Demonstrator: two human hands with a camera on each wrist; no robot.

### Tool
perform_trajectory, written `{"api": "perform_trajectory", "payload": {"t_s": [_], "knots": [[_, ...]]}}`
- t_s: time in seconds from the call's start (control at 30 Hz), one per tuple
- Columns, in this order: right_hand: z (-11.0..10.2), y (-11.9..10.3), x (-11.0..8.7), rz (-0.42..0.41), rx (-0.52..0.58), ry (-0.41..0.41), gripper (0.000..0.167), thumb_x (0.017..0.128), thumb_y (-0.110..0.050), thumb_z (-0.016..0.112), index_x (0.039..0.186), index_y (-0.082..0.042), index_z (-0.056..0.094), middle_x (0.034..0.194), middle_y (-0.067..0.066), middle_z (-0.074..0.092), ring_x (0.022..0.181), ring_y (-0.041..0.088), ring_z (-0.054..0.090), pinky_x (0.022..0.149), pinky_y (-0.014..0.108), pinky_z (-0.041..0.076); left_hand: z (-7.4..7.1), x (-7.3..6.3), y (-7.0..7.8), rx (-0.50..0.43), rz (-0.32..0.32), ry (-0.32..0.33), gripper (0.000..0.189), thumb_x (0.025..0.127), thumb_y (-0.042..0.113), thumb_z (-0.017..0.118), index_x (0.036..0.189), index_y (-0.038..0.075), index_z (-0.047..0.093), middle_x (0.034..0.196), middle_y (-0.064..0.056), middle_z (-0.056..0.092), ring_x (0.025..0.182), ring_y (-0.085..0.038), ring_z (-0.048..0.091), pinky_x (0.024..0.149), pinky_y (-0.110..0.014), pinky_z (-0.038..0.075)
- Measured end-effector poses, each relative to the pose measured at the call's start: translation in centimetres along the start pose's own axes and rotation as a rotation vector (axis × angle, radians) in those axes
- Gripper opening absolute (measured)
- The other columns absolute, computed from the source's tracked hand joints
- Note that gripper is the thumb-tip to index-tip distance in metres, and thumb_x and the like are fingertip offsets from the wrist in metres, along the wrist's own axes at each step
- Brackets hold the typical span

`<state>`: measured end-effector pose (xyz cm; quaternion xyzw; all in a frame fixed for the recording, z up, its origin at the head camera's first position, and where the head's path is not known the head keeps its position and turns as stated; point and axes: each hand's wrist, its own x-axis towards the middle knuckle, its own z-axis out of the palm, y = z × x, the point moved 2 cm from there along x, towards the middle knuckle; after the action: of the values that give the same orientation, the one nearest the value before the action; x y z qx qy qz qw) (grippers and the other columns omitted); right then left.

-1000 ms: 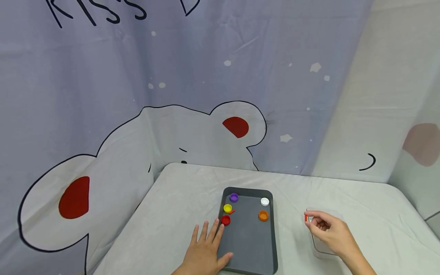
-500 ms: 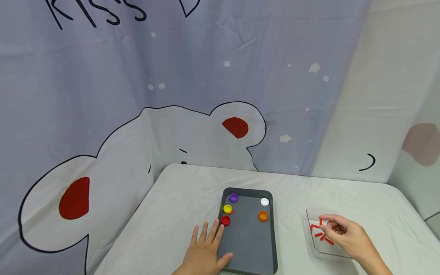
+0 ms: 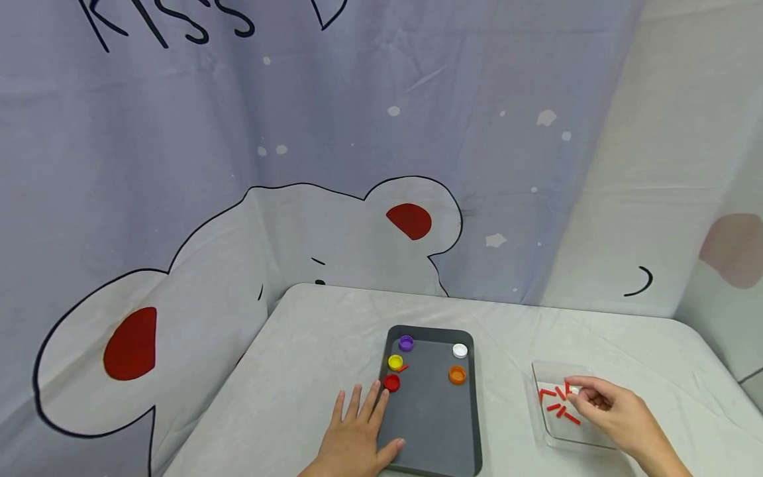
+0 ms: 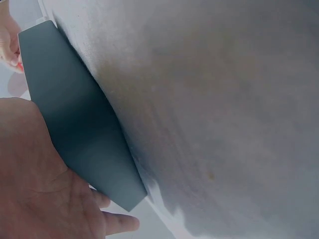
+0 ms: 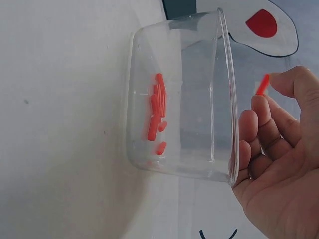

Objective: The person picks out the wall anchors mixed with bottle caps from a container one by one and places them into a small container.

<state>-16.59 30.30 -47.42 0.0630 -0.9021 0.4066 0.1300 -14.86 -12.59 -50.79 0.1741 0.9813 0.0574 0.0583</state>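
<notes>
My right hand [image 3: 620, 411] pinches a short red stick [image 5: 262, 85] between thumb and forefinger, over the clear plastic box [image 3: 556, 440]. Several more red sticks [image 3: 571, 419] lie on the bottom of the box; in the right wrist view they bunch together [image 5: 157, 107] through its wall. My left hand [image 3: 353, 432] lies with fingers spread and straight at the left edge of the grey tray [image 3: 435, 424]. Its fingertips are close to a red cap [image 3: 391, 382]. The left wrist view has the palm [image 4: 45, 174] against the tray's outer side [image 4: 75, 104].
Along the tray's left side are a yellow cap [image 3: 395, 362] and a purple cap [image 3: 406, 343], with one red stick [image 3: 403, 368] beside the yellow one. A white cap [image 3: 459, 350] and an orange cap [image 3: 457, 375] sit on the right. A printed curtain [image 3: 334, 132] hangs behind.
My right hand has moved rightward from the box's left edge to over its middle, a red stick still in its pinch. More sticks in the box now show. The left hand has stayed put.
</notes>
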Motion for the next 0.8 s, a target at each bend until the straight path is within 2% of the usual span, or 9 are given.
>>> {"api": "perform_trajectory", "payload": {"t_s": [0.2,0.37,0.47,0.63,0.8], "knots": [[0.0,0.2,0.1,0.03,0.003,-0.028,0.028,0.092,-0.01,0.074,0.119,-0.003,0.072,0.081,-0.009,0.063,0.068,0.003,0.056,0.059,0.019,0.045,0.1,0.1,0.0,-0.001,0.001,0.001,0.085,0.097,0.072,0.038,0.16,0.016,0.035,0.168,-0.006,0.025,0.151,-0.042,0.025,0.118,-0.065,0.014],[0.5,-0.5,0.3,0.044,0.031,-0.059,0.029,0.093,-0.013,0.074,0.12,-0.003,0.072,0.081,-0.004,0.065,0.067,0.005,0.056,0.057,0.022,0.046,0.1,0.1,0.0,-0.001,0.003,0.005,0.085,0.097,0.073,0.038,0.16,0.015,0.034,0.167,-0.006,0.025,0.151,-0.042,0.025,0.118,-0.065,0.013],[1.1,-1.2,0.5,0.028,0.052,-0.066,0.028,0.093,-0.014,0.074,0.119,-0.003,0.072,0.078,-0.003,0.065,0.064,0.006,0.056,0.056,0.023,0.046,0.2,0.1,-0.1,0.001,0.006,0.011,0.085,0.097,0.073,0.038,0.159,0.015,0.035,0.167,-0.007,0.026,0.15,-0.042,0.026,0.118,-0.065,0.014],[2.4,-2.3,0.9,-0.001,0.038,-0.052,0.024,0.093,-0.012,0.073,0.116,-0.005,0.074,0.077,-0.004,0.067,0.065,0.005,0.06,0.061,0.021,0.048,0.2,0.1,-0.1,0.004,0.01,0.015,0.085,0.097,0.073,0.037,0.159,0.015,0.035,0.167,-0.007,0.026,0.15,-0.042,0.026,0.118,-0.065,0.014],[3.8,-3.5,1.6,0.034,0.041,-0.054,0.026,0.093,-0.016,0.074,0.116,-0.005,0.074,0.079,-0.007,0.066,0.064,0.005,0.058,0.06,0.022,0.049,0.2,0.1,0.0,-0.001,0.008,0.011,0.085,0.097,0.073,0.038,0.159,0.015,0.035,0.167,-0.007,0.026,0.151,-0.042,0.026,0.118,-0.065,0.013]]}}
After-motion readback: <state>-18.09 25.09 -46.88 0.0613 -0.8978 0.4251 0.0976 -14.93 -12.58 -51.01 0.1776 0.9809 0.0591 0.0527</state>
